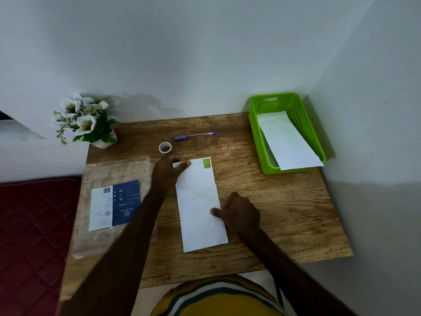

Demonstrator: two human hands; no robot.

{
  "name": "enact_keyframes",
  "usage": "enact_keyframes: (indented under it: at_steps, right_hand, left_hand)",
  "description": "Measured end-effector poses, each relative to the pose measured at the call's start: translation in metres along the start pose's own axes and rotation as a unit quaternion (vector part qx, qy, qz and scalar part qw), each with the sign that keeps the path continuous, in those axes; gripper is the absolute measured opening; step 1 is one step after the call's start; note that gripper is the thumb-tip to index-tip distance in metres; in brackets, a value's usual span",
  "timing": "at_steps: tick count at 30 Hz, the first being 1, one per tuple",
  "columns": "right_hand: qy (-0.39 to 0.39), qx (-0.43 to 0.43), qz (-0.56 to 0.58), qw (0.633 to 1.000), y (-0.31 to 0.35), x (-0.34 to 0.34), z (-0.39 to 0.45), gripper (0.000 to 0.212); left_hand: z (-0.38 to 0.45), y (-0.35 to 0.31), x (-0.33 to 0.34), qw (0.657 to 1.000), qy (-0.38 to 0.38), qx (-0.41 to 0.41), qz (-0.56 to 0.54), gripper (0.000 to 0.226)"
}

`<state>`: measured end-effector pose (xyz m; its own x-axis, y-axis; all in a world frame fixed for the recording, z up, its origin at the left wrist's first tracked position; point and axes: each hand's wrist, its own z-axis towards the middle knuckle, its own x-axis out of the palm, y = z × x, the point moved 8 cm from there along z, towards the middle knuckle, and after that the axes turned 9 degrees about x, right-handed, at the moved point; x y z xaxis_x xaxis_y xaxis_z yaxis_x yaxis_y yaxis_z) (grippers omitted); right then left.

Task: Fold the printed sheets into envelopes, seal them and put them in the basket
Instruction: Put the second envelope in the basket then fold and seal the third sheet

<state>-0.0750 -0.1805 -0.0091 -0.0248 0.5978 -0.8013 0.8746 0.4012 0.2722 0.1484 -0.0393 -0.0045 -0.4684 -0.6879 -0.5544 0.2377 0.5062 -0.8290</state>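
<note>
A long white envelope [199, 206] with a green stamp at its far right corner lies lengthwise in the middle of the wooden table [284, 213]. My left hand [169, 171] pinches its far left corner between thumb and fingers. My right hand [239, 213] rests at the envelope's right edge, thumb pressing on the paper, fingers curled. A green plastic basket [255, 133] stands at the back right corner with a white envelope [288, 142] lying in it, its near end over the rim.
A small tape roll [165, 147] and a blue pen [194, 136] lie behind the envelope. A clear plastic packet with a blue-white label [114, 204] covers the table's left side. A potted white flower [85, 120] stands back left. Walls close the back and right.
</note>
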Motion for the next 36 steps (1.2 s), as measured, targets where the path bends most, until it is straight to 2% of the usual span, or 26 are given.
enact_keyframes:
  at_steps: [5, 10, 16, 20, 22, 25, 27, 36]
  right_hand:
    - [0.016, -0.021, 0.051, 0.998, 0.007, 0.002, -0.005, 0.049]
    - [0.051, -0.045, 0.116, 0.991, 0.010, 0.011, -0.007, 0.047]
    - [0.106, -0.026, 0.270, 0.957, -0.004, 0.020, -0.009, 0.032]
    - [0.252, 0.026, 0.460, 0.851, -0.008, 0.039, -0.017, 0.022]
    - [0.285, 0.036, 0.513, 0.809, -0.008, 0.046, -0.021, 0.024]
    - [0.307, 0.055, 0.563, 0.766, -0.008, 0.052, -0.024, 0.022]
    - [0.311, 0.058, 0.578, 0.752, -0.008, 0.053, -0.024, 0.021]
    - [0.319, 0.068, 0.573, 0.752, -0.009, 0.059, -0.019, 0.021]
  left_hand:
    - [-0.008, 0.011, 0.006, 0.982, 0.006, -0.107, -0.158, 0.016]
    - [-0.018, 0.031, 0.019, 0.919, -0.009, -0.218, -0.328, 0.031]
    - [-0.014, 0.042, 0.021, 0.910, -0.027, -0.237, -0.339, 0.025]
    - [-0.011, 0.041, 0.024, 0.911, -0.006, -0.245, -0.332, 0.025]
    - [-0.012, 0.040, 0.023, 0.907, 0.013, -0.247, -0.341, 0.026]
    - [-0.013, 0.037, 0.023, 0.890, 0.041, -0.247, -0.381, 0.025]
    - [-0.012, 0.034, 0.023, 0.884, 0.055, -0.241, -0.397, 0.026]
    - [-0.010, 0.034, 0.025, 0.879, 0.069, -0.243, -0.405, 0.032]
